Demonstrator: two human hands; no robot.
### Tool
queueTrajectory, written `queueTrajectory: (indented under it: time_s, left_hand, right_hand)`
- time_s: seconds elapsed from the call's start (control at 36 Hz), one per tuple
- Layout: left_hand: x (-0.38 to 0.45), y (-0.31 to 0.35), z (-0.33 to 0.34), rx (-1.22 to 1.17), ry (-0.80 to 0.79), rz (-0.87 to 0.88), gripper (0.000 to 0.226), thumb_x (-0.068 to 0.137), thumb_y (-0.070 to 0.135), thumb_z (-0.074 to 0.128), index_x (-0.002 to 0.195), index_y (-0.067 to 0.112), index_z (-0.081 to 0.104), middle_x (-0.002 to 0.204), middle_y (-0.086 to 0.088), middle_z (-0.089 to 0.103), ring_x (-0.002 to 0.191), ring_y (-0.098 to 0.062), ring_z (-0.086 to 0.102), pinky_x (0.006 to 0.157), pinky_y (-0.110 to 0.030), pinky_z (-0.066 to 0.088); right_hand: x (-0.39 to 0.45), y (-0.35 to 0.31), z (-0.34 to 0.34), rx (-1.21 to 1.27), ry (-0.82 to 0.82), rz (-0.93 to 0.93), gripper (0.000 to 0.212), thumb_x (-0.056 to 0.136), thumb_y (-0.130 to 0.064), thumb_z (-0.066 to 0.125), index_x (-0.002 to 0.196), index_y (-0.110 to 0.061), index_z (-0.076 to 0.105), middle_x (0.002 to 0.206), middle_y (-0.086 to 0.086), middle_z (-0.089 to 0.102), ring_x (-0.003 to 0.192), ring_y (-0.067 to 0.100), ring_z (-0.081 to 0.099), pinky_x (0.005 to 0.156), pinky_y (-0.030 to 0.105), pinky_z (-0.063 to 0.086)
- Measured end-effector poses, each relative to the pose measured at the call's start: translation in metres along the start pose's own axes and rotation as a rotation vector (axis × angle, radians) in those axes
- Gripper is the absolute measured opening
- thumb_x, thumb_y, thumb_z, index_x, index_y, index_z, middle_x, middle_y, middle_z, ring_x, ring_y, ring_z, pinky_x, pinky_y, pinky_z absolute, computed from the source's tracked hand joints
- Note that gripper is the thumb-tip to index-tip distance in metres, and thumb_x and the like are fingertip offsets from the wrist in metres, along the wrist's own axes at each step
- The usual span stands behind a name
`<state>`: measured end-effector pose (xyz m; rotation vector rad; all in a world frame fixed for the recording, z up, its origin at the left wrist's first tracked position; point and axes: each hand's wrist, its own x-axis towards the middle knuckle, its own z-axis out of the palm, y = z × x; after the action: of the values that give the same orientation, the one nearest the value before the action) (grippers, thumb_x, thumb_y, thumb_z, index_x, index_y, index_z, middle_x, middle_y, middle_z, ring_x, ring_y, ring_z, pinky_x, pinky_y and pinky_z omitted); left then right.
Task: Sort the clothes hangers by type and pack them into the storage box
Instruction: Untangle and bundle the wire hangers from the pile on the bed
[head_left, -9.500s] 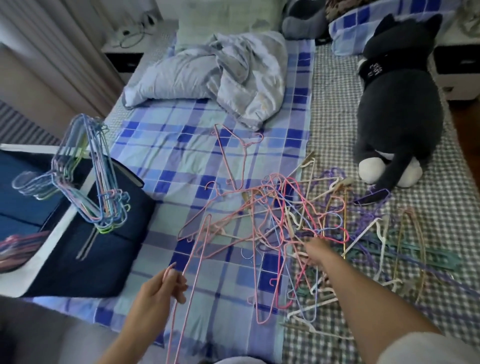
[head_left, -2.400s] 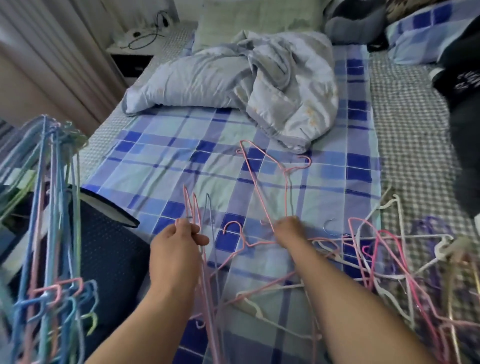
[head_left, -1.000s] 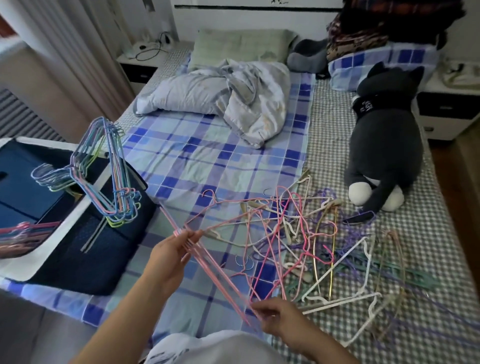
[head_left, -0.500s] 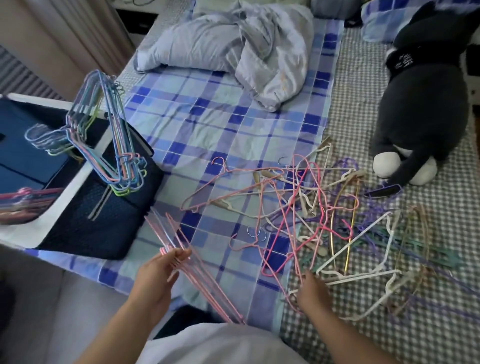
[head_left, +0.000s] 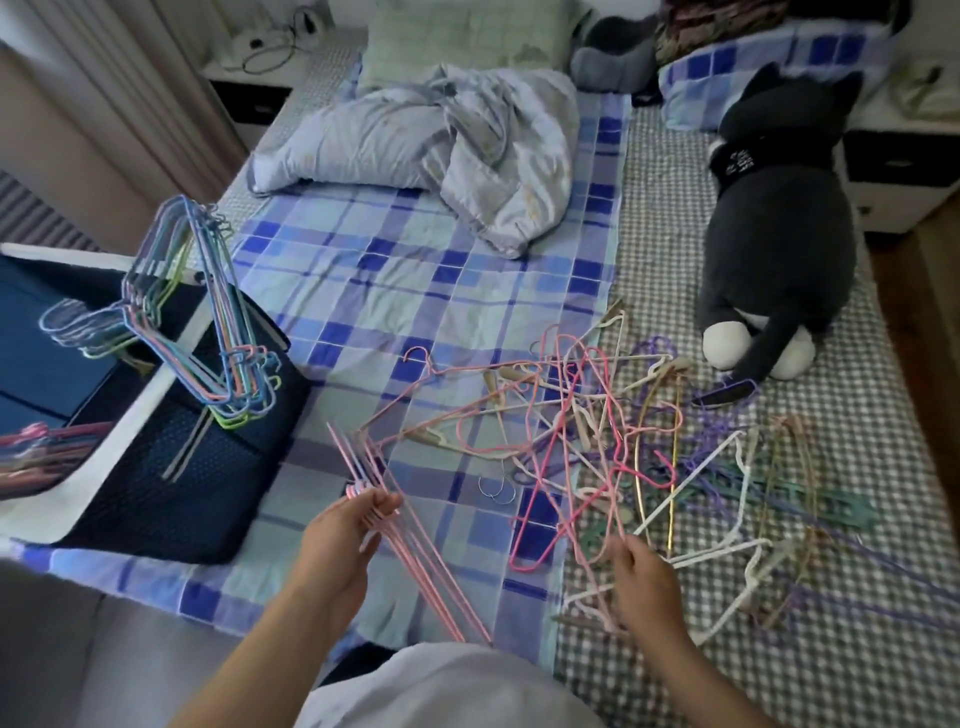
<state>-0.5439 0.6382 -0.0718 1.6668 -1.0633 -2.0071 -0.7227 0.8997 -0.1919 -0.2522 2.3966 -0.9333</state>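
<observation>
Hangers are light, thin and springy, with hooks that snag, so each is best taken near the hook and drawn out along its length.

At the left edge the storage box (head_left: 171, 467) carries a sorted pastel bunch (head_left: 208, 332) standing upright, hooks toward the left.

Lower centre, the left hand (head_left: 345, 540) grips a stack of pink wire hangers (head_left: 410, 540) near their hooks. Their long axis slants from upper left to the bottom centre.

Right of that, the tangled pile (head_left: 613, 457) sprawls on the bed (head_left: 395, 270), hooks pointing every way.

The right hand (head_left: 641, 582) has its fingers curled at the pile's near edge, apparently pinching a pale hanger, though the wires blur there.
</observation>
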Motion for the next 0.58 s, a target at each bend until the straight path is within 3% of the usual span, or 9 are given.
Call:
queueTrajectory:
  time_s: [0.11, 0.17, 0.25, 0.33, 0.42, 0.5, 0.56, 0.58]
  left_hand:
    - [-0.007, 0.008, 0.014, 0.009, -0.063, 0.022, 0.021, 0.096, 0.008, 0.052, 0.086, 0.014, 0.069, 0.086, -0.005, 0.076, 0.089, -0.018, 0.066, 0.090, -0.037, 0.040]
    - [-0.012, 0.012, 0.023, 0.014, -0.100, 0.037, 0.020, 0.097, 0.008, 0.051, 0.087, 0.014, 0.067, 0.083, -0.004, 0.076, 0.087, -0.016, 0.068, 0.090, -0.037, 0.041]
    - [-0.023, 0.018, 0.038, 0.024, -0.167, 0.071, 0.023, 0.098, 0.007, 0.050, 0.085, 0.014, 0.068, 0.084, -0.002, 0.076, 0.090, -0.013, 0.070, 0.095, -0.035, 0.042]
    - [-0.037, 0.026, 0.051, 0.038, -0.241, 0.102, 0.031, 0.091, 0.005, 0.052, 0.076, 0.017, 0.076, 0.090, -0.004, 0.076, 0.099, -0.014, 0.070, 0.099, -0.034, 0.042]
    - [-0.047, 0.026, 0.057, -0.006, -0.296, 0.094, 0.019, 0.079, 0.009, 0.057, 0.076, 0.013, 0.075, 0.092, -0.009, 0.074, 0.096, -0.017, 0.071, 0.098, -0.035, 0.042]
    - [-0.044, 0.024, 0.056, -0.083, -0.294, 0.062, 0.019, 0.095, 0.011, 0.050, 0.088, 0.010, 0.067, 0.091, -0.010, 0.071, 0.089, -0.017, 0.071, 0.102, -0.038, 0.042]
    - [-0.041, 0.023, 0.055, -0.145, -0.294, 0.024, 0.023, 0.102, 0.016, 0.046, 0.090, 0.014, 0.066, 0.089, -0.008, 0.070, 0.086, -0.016, 0.071, 0.098, -0.038, 0.044]
    - [-0.041, 0.022, 0.054, -0.160, -0.297, 0.014, 0.024, 0.103, 0.018, 0.047, 0.091, 0.015, 0.067, 0.090, -0.008, 0.071, 0.088, -0.017, 0.071, 0.099, -0.038, 0.045]
  right_hand:
    - [-0.010, -0.022, -0.006, 0.591, -0.203, 0.179, 0.035, 0.105, -0.025, 0.047, 0.084, -0.005, 0.065, 0.050, -0.004, 0.053, 0.039, 0.012, 0.045, 0.040, 0.026, 0.042]
    - [-0.011, -0.033, 0.002, 0.726, -0.340, 0.244, 0.038, 0.106, -0.021, 0.047, 0.077, -0.001, 0.061, 0.051, -0.001, 0.047, 0.039, 0.011, 0.040, 0.038, 0.026, 0.042]
    - [-0.018, -0.034, 0.015, 0.614, -0.494, 0.191, 0.038, 0.100, -0.031, 0.056, 0.066, -0.015, 0.060, 0.055, 0.001, 0.041, 0.043, 0.012, 0.037, 0.041, 0.025, 0.041]
    - [-0.030, -0.031, 0.020, 0.271, -0.576, -0.003, 0.040, 0.106, -0.031, 0.047, 0.067, -0.025, 0.055, 0.057, -0.003, 0.039, 0.043, 0.005, 0.040, 0.048, 0.027, 0.045]
    - [-0.033, -0.034, 0.021, 0.096, -0.571, -0.057, 0.033, 0.108, -0.033, 0.040, 0.088, -0.025, 0.066, 0.059, -0.012, 0.040, 0.041, -0.006, 0.040, 0.050, 0.018, 0.042]
    - [-0.033, -0.036, 0.022, 0.060, -0.586, -0.051, 0.039, 0.108, -0.038, 0.037, 0.129, -0.019, 0.064, 0.055, -0.019, 0.044, 0.046, -0.009, 0.042, 0.056, 0.014, 0.042]
    - [-0.035, -0.036, 0.020, 0.080, -0.619, -0.083, 0.036, 0.109, -0.037, 0.037, 0.128, -0.021, 0.062, 0.044, -0.020, 0.045, 0.039, -0.009, 0.041, 0.047, 0.013, 0.040]
    - [-0.036, -0.036, 0.020, 0.075, -0.636, -0.113, 0.033, 0.108, -0.037, 0.037, 0.118, -0.021, 0.065, 0.038, -0.020, 0.044, 0.035, -0.007, 0.040, 0.044, 0.013, 0.037]
